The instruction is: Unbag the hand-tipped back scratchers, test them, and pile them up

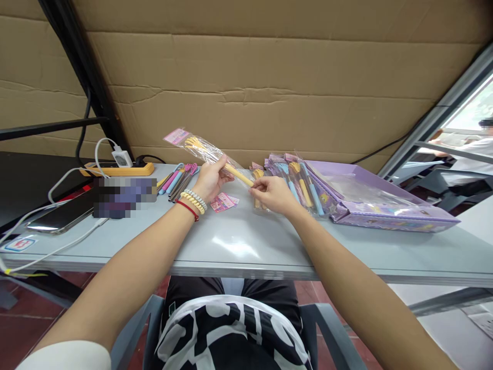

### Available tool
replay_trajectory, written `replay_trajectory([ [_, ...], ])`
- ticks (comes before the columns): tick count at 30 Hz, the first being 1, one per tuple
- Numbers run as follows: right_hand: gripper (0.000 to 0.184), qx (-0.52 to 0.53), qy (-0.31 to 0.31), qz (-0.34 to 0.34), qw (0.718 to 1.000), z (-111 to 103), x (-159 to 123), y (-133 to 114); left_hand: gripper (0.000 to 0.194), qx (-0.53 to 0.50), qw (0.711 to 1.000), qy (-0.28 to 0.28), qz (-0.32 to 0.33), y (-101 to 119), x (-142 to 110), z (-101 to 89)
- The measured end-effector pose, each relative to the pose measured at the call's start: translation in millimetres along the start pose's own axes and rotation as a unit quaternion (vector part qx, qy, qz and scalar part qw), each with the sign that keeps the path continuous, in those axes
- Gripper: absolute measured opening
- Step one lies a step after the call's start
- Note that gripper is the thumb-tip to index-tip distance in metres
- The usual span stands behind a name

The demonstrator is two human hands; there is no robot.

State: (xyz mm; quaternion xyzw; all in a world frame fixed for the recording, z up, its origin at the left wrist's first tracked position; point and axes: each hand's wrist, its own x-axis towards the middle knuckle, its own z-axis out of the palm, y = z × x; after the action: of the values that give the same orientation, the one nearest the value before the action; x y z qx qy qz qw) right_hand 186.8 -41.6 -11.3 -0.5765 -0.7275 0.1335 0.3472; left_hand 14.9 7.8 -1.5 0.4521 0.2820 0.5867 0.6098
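My left hand [211,180] grips a clear plastic sleeve with a yellow pen-like stick [238,173] inside, held tilted above the table. A pink header card [177,136] tops the sleeve at its upper left end, beside the stick's wider, finger-like yellow head. At the lower right end, my right hand [271,192] pinches the sleeve and the stick's tip. Small pink printed cards [224,202] lie on the table under my hands. Just right of them rests a pile of similar bagged sticks [296,180], blue and yellow, partly behind my right hand.
Loose coloured sticks [179,180] lie left of my hands. A purple open box [385,205] with clear plastic inside stands at the right. On the left are a phone [63,213], white cables and an orange power strip [144,169]. Cardboard [269,67] walls the back.
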Motion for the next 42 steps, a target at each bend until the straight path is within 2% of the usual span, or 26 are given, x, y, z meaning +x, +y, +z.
replay_trajectory([
  [5,0.033,0.077,0.071,-0.031,0.994,1,-1,2,0.023,-0.017,1.000,-0.007,0.007,3,-1,-0.8],
  [7,0.035,0.085,0.085,-0.046,0.992,1,-1,2,0.024,-0.004,1.000,-0.021,-0.002,2,-2,-1.0],
  [12,0.036,0.068,0.064,-0.055,0.994,1,-1,4,0.023,0.000,0.998,-0.057,-0.003,-2,-3,-0.2],
  [16,0.034,0.052,0.048,-0.058,0.996,-1,-1,2,0.026,-0.017,0.998,-0.058,0.016,0,-5,1.9],
  [19,0.028,0.055,0.071,-0.048,0.995,-3,0,-1,0.033,-0.036,0.998,-0.013,0.058,6,-2,-0.4],
  [22,0.022,0.099,0.102,-0.036,0.989,-6,1,-2,0.032,-0.060,0.988,0.091,0.107,12,8,-9.8],
  [26,0.021,0.198,0.149,-0.009,0.969,-9,4,0,0.021,-0.072,0.967,0.216,0.115,18,22,-23.6],
  [29,0.021,0.341,0.187,0.029,0.921,-14,7,1,0.011,-0.076,0.954,0.263,0.125,23,25,-27.7],
  [33,0.016,0.514,0.265,0.103,0.809,-30,9,1,0.009,-0.089,0.934,0.315,0.141,30,25,-30.5],
  [37,0.015,0.592,0.353,0.152,0.708,-46,9,5,0.010,-0.089,0.919,0.353,0.153,34,27,-37.5],
  [39,0.014,0.613,0.373,0.155,0.679,-50,9,6,0.012,-0.090,0.910,0.369,0.167,36,29,-41.8],
  [42,0.012,0.639,0.348,0.138,0.672,-48,8,7,0.014,-0.105,0.901,0.380,0.181,39,31,-47.3],
])
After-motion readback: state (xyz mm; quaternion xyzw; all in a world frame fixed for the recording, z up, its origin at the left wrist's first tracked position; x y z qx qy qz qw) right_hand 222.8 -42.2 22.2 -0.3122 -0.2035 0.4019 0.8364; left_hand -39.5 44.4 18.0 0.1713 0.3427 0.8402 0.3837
